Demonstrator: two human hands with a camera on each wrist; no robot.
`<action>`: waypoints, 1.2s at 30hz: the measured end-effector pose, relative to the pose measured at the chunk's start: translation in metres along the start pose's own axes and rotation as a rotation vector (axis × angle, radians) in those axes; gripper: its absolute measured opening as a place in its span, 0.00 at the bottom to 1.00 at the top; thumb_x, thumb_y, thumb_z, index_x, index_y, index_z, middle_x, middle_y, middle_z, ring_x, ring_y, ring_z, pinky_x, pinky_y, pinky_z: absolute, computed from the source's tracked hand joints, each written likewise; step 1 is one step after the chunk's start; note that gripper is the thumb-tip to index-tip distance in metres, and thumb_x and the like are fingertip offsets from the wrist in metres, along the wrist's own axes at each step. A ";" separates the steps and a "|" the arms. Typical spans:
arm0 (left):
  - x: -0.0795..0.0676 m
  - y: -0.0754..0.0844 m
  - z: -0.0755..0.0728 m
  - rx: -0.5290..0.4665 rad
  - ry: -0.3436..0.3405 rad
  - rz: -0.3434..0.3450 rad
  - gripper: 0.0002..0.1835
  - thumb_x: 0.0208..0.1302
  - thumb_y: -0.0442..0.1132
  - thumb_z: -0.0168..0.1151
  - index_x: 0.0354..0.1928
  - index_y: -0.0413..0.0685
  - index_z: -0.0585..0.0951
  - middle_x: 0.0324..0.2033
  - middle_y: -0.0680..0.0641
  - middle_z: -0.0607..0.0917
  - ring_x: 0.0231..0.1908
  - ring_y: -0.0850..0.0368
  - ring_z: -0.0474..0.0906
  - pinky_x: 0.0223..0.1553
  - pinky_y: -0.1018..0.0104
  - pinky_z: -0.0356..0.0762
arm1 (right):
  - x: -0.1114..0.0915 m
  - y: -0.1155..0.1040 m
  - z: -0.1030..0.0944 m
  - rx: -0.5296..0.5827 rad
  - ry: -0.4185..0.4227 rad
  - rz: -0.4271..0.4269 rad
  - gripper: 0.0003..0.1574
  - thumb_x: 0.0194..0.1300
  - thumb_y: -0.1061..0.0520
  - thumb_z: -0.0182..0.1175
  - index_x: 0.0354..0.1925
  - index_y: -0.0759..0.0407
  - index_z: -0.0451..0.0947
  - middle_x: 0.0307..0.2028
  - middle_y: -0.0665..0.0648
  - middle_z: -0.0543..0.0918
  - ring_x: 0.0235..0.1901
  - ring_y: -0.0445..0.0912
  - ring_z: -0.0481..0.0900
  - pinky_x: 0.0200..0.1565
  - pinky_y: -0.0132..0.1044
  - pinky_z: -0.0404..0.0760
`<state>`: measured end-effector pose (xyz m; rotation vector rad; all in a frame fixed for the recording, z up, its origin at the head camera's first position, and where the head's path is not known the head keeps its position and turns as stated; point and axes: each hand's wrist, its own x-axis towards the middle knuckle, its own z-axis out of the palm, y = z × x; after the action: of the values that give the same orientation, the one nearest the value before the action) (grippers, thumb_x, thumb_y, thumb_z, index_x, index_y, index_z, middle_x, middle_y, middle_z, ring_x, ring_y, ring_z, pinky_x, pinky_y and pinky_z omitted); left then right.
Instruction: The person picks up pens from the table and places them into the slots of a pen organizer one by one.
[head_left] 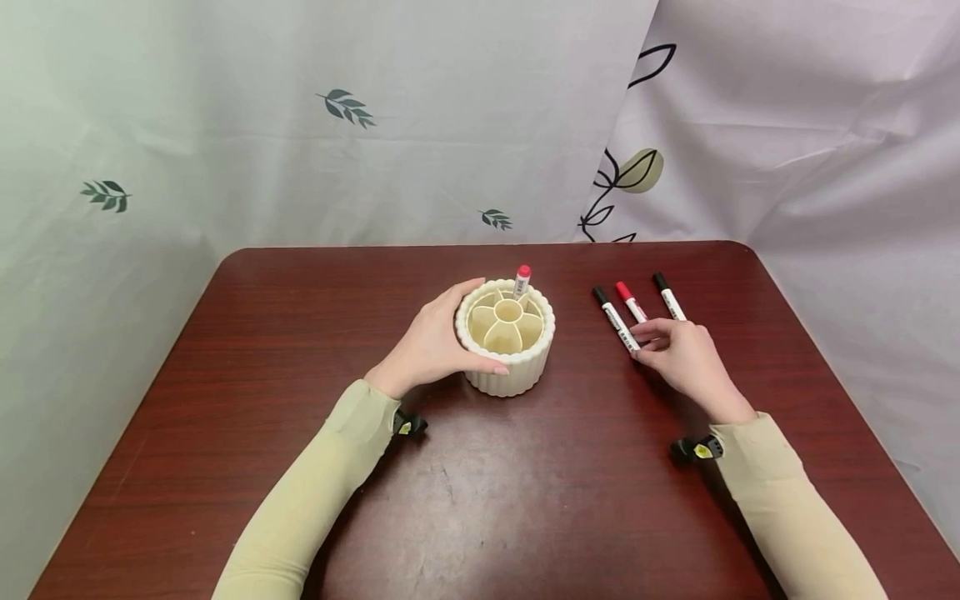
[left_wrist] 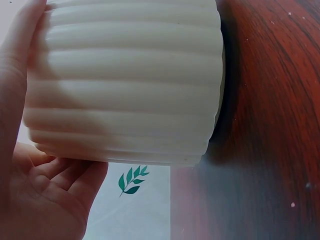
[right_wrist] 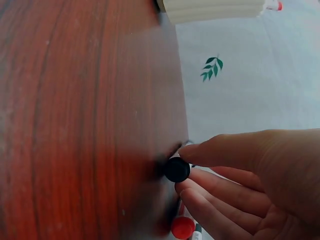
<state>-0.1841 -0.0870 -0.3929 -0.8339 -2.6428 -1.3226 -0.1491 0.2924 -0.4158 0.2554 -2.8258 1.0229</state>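
Observation:
My left hand (head_left: 429,340) grips a cream, ribbed pen holder (head_left: 510,377) from its left side, thumb across the front and fingers behind. In the left wrist view the holder's fluted wall (left_wrist: 130,90) fills much of the picture. A red-capped marker (head_left: 522,283) stands in one rear compartment. My right hand (head_left: 686,358) pinches the near end of a black-capped whiteboard marker (head_left: 617,323) between thumb and fingers. Seen from the right wrist, that marker's round black end (right_wrist: 177,170) sits between them, close to the tabletop.
A red marker (head_left: 630,300) lies just right of the pinched one, partly behind the right hand. Farther right is another black-capped marker (head_left: 667,296). The dark red wooden table (head_left: 480,492) ends at a pale curtain (head_left: 420,167) with leaf prints.

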 end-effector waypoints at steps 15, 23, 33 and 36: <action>-0.001 0.001 0.000 0.007 -0.002 -0.009 0.68 0.28 0.69 0.85 0.75 0.49 0.65 0.66 0.57 0.73 0.61 0.63 0.71 0.62 0.58 0.71 | 0.006 -0.004 0.008 -0.045 -0.057 -0.006 0.17 0.55 0.65 0.75 0.45 0.66 0.87 0.29 0.54 0.87 0.29 0.47 0.85 0.31 0.34 0.79; 0.000 0.000 -0.001 0.008 -0.001 -0.009 0.68 0.29 0.69 0.85 0.75 0.49 0.65 0.65 0.58 0.73 0.61 0.63 0.71 0.62 0.58 0.70 | 0.008 -0.004 0.011 -0.057 -0.016 -0.016 0.15 0.54 0.65 0.74 0.42 0.65 0.88 0.26 0.52 0.86 0.27 0.46 0.84 0.31 0.32 0.77; 0.000 0.000 0.000 0.012 -0.001 -0.008 0.68 0.28 0.69 0.85 0.75 0.48 0.66 0.66 0.57 0.73 0.61 0.63 0.71 0.62 0.57 0.70 | 0.008 -0.012 0.006 -0.029 0.159 -0.049 0.11 0.54 0.65 0.71 0.39 0.61 0.89 0.26 0.54 0.87 0.25 0.43 0.85 0.28 0.21 0.75; 0.000 0.000 0.000 0.006 -0.002 -0.008 0.68 0.28 0.69 0.85 0.74 0.49 0.66 0.65 0.58 0.73 0.61 0.63 0.71 0.62 0.57 0.70 | 0.008 -0.018 0.000 0.004 0.210 -0.038 0.11 0.55 0.65 0.71 0.40 0.61 0.90 0.27 0.56 0.88 0.24 0.40 0.84 0.27 0.21 0.75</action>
<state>-0.1842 -0.0870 -0.3927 -0.8253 -2.6531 -1.3150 -0.1536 0.2776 -0.4035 0.1887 -2.6210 0.9854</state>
